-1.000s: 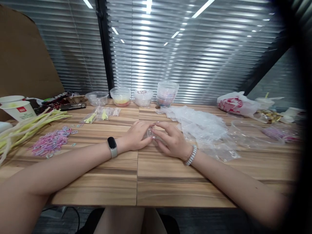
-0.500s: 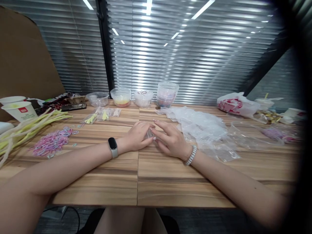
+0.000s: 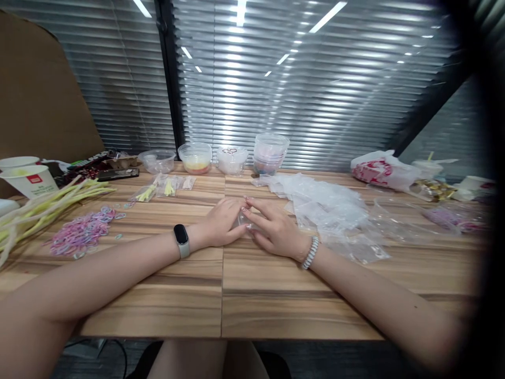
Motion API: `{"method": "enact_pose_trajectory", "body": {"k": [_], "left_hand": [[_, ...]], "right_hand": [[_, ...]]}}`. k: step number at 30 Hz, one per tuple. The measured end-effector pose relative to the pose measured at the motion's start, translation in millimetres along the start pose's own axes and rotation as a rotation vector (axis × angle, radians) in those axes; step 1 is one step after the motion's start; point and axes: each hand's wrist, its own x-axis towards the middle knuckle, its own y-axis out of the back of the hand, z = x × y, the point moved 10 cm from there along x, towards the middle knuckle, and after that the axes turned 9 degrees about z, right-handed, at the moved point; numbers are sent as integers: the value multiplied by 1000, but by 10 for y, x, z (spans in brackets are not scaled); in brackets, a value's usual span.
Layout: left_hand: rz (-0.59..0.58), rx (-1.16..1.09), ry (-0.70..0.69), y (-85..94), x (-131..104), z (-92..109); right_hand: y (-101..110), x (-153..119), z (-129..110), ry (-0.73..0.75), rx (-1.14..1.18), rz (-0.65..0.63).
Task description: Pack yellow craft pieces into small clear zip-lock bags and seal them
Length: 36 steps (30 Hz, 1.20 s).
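1. Paper cups (image 3: 33, 181) and yellow-and-cream strips (image 3: 51, 204) are cut off by the left edge; the dark clutter (image 3: 87, 167) behind them is hard to make out.
2. The left hand (image 3: 223, 222) curls over a small clear plastic piece (image 3: 242, 217) at the middle of the worktop (image 3: 158, 305), covering part of it; I cannot tell whether its fingers grip or merely touch.
3. The right hand (image 3: 278, 229) meets that piece from the other side, fingers bent and slightly spread; how firmly they close is hidden.
4. At far right, a dark blurred border swallows the edge, and the right forearm (image 3: 374, 295) smears into it.
5. Left to right, textures: the strips look long and soft; little pastel loops (image 3: 82, 231) form a loose heap; flat clear sachets (image 3: 163, 187) show yellow and pale contents; round see-through tubs (image 3: 195, 158) line the back, some stacked; filmy translucent bags (image 3: 327, 202) overlap; a white-and-red bag (image 3: 382, 169) is crumpled; gold wrapping (image 3: 434, 189) glints.
6. The worktop is streaked, wood-patterned and seamed near the centre.
7. Behind it stand a brown panel (image 3: 39, 89), a dark post (image 3: 168, 68) and slatted blinds (image 3: 315, 95) with bright reflections.
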Motion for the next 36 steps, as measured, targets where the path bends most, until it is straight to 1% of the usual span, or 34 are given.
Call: {"method": "enact_pose_trajectory", "body": {"k": [8,12,16,27,32,36], "left_hand": [[-2,-27,8,-36,-18,-58],[0,-13,18,-28,-14,-71],[0,-23,20,-19,-14,-71],[-3,-23,4,-31,-24,-47],[-22,-28,-3,-29,-16,-21],[-26,4,-6,-43,-17,-42]], "right_hand": [[0,11,-9,-9,19,-16],[15,24,-11,-7,32,8],[35,25,-18,6,23,33],[-7,7,-15,-1,10,-11],[-5,7,-12,5,14,-4],[8,30,-28,2,31,3]]}}
